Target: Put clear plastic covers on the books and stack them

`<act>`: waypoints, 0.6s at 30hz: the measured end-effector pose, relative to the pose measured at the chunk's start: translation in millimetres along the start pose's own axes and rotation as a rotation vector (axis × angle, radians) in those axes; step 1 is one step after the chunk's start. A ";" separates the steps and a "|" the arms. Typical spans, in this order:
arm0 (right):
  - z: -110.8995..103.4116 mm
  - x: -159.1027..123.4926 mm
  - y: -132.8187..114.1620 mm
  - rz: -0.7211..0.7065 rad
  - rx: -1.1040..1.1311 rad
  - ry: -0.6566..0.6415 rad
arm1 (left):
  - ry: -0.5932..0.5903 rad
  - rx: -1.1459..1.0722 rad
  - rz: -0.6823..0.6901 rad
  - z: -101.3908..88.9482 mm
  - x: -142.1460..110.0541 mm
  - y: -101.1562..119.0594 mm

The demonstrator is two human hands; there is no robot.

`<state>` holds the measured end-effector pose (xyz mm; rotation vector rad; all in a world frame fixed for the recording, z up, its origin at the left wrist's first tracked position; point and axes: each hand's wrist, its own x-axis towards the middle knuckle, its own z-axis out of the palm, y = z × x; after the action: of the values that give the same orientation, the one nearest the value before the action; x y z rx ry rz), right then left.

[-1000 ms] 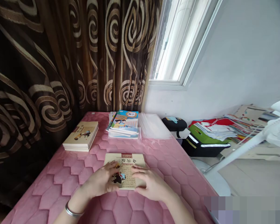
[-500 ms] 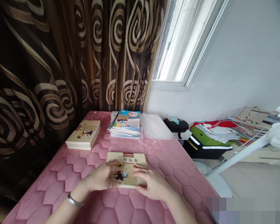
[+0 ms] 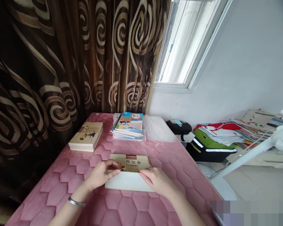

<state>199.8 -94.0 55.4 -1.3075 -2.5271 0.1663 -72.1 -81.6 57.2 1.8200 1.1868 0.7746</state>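
A beige paperback book (image 3: 143, 160) lies in front of me on the pink quilted surface, its printed cover bent up along the near side. Below the raised edge shows a plain whitish inner face (image 3: 128, 182); whether it is the cover's inside or a page, I cannot tell. My left hand (image 3: 105, 174) has thumb and fingers closed on the left part of that edge. At the right part, my right hand (image 3: 155, 179) grips the same edge, its thumb largely hidden.
Matching beige books (image 3: 86, 136) are stacked at the left. Further back are a pile of colourful booklets (image 3: 129, 124) and clear plastic sleeves (image 3: 158, 128). A black case (image 3: 179, 126), a green-and-black box (image 3: 206, 142) and a white fan (image 3: 247, 158) stand right of the pink surface (image 3: 68, 185).
Both hands lay on the closed book before. Now they hold the near edge of its cover lifted, and a whitish inner face shows. The view has shifted slightly.
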 end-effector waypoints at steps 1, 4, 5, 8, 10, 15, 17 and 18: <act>-1.6 2.9 1.6 0.021 -0.023 0.021 | 0.064 -0.081 -0.021 0.6 1.5 -5.5; -5.3 15.3 6.0 0.084 -0.134 0.117 | 0.239 -0.232 -0.074 4.8 10.6 -23.3; -5.7 20.4 5.8 0.102 -0.173 0.160 | 0.280 -0.245 -0.089 6.8 14.9 -28.3; -2.3 36.8 -4.8 0.110 -0.265 0.341 | 0.419 -0.216 -0.130 12.7 29.5 -37.1; 4.4 46.5 -19.8 0.043 -0.289 0.427 | 0.510 -0.189 -0.155 15.5 38.9 -39.0; 34.3 59.7 -49.4 -0.083 -0.252 0.358 | 0.542 -0.223 -0.176 19.8 51.6 -43.5; 45.9 60.6 -48.4 -0.072 -0.240 0.339 | 0.525 -0.240 -0.181 20.1 51.9 -45.3; 50.2 60.4 -45.9 -0.067 -0.239 0.335 | 0.517 -0.245 -0.180 19.4 52.1 -45.7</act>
<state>115.6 -70.0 30.6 -1.2117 -2.3481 -0.3508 -56.5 -28.5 11.1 1.3267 1.4788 1.2702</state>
